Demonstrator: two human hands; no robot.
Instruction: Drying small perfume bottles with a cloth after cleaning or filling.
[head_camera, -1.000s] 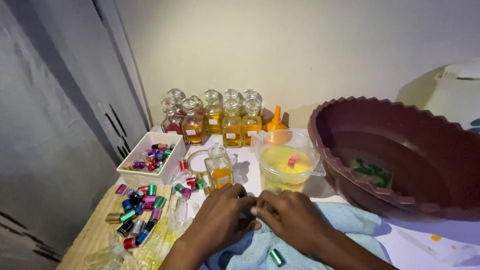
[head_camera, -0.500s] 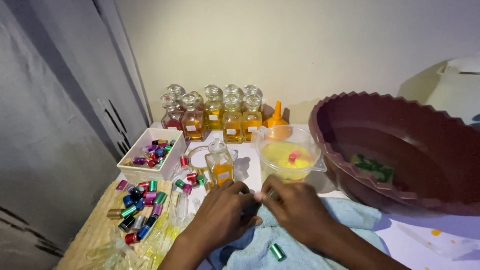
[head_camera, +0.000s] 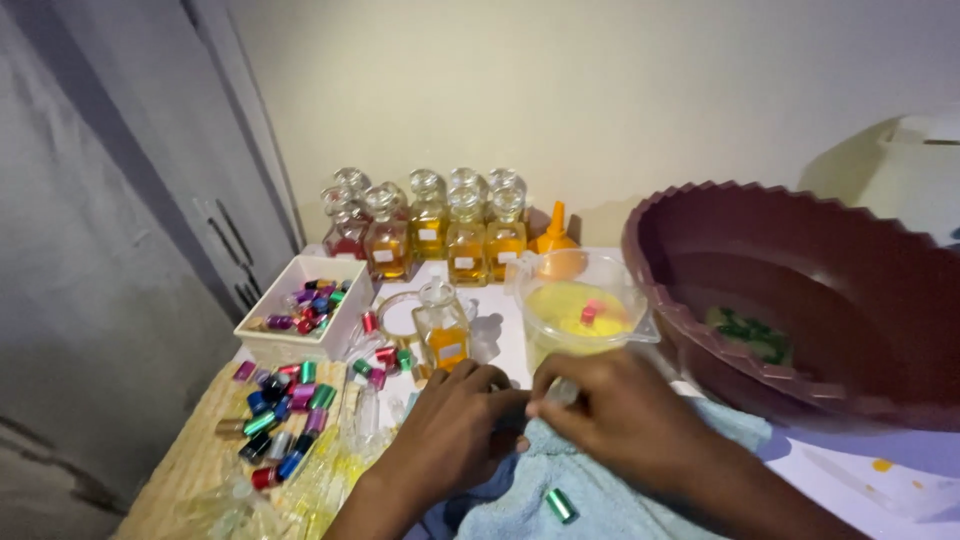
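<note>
My left hand (head_camera: 452, 428) and my right hand (head_camera: 612, 418) meet over a light blue cloth (head_camera: 590, 500), fingertips pinched together on a small clear vial (head_camera: 560, 392) that is mostly hidden between them. A green metallic cap (head_camera: 561, 505) lies on the cloth below my right wrist. Just beyond my left hand stands a small glass bottle with amber liquid (head_camera: 442, 326).
A row of stoppered glass bottles of amber liquid (head_camera: 430, 228) lines the wall, with an orange funnel (head_camera: 556, 232). A clear tub of yellow liquid (head_camera: 582, 310), a large maroon basin (head_camera: 800, 300), a white box of coloured caps (head_camera: 302, 312) and several loose caps (head_camera: 285, 410) surround the hands.
Both hands have stayed together over the cloth, shifting slightly toward the tub; the fingers keep working on the small item between them. The camera view has drifted a little.
</note>
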